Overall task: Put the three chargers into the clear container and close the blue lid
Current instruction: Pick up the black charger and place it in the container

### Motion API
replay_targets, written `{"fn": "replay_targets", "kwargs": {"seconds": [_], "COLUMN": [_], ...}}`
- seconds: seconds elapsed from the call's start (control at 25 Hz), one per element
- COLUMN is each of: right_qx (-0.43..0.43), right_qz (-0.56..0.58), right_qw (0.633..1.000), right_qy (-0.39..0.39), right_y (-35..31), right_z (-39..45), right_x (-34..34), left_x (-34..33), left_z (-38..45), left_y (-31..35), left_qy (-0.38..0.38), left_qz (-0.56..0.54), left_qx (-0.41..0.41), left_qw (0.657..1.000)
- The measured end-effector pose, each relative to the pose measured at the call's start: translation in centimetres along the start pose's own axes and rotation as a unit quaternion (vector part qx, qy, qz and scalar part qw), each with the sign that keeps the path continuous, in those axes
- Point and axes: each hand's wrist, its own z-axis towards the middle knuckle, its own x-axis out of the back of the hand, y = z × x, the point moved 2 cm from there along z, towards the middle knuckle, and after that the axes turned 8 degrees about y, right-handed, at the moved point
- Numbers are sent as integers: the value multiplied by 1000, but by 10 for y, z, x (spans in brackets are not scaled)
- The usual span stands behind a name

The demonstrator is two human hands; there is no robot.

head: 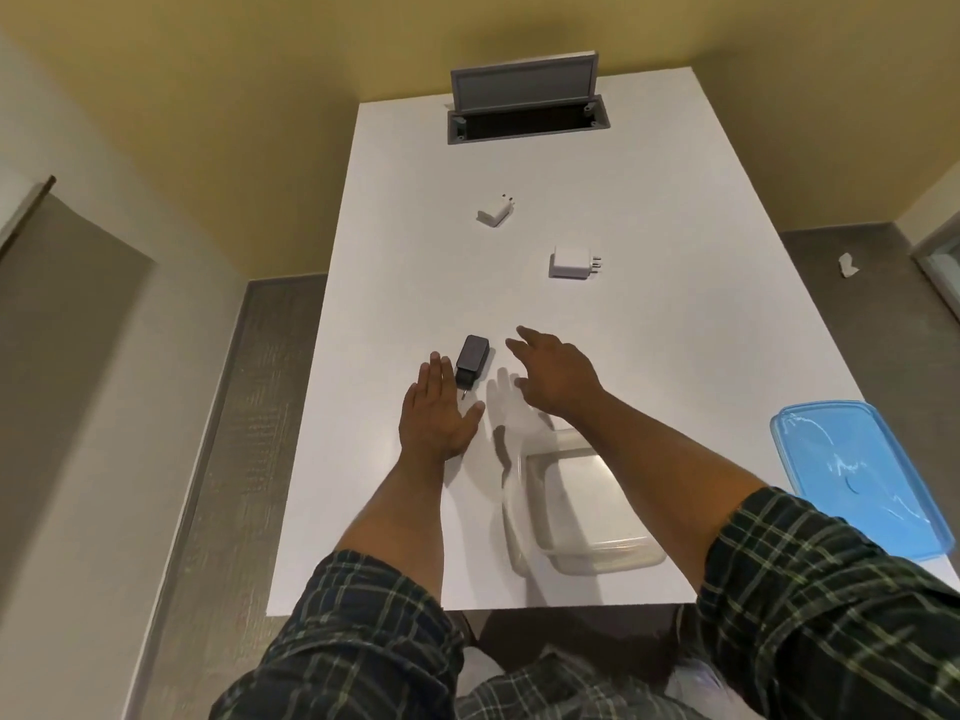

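A black charger (471, 360) lies on the white table (395, 262), just beyond my fingertips. My left hand (438, 411) rests flat and open beside it, its fingers touching or nearly touching the charger's left side. Hovering to the charger's right, my right hand (557, 374) has its fingers spread and holds nothing. Two white chargers lie farther back: a small one (495, 213) and a larger one (572, 261) with its prongs pointing right. The clear container (574, 506) stands open under my right forearm. The blue lid (860, 472) lies at the table's right edge.
An open grey cable hatch (524, 107) with a raised flap sits at the table's far end. A crumpled white scrap (848, 265) lies on the floor to the right. Walls stand close on the left and behind.
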Motion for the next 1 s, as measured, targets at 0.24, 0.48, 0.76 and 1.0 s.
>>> {"fn": "replay_targets", "kwargs": {"seconds": [0.24,0.48,0.76,1.0], "right_qx": [59,150,170,176], "right_qz": [-47,-72,-84,-156], "right_qw": [997,985,980,971], "right_qy": [-35,-42,-52,-48], "right_y": [-15,-31,-41,-45], "right_z": [26,51,67,76], "right_x": [-19,-29,-45,-46], "left_x": [-24,-50,-67,-69], "left_z": [14,21,23,26], "left_y": [-21,-27,-32,-33], "left_qy": [-64,-153,-124,-134], "left_qz": [-16,-26,2,11], "left_qx": [16,40,42,38], "left_qw": [998,987,991,990]}}
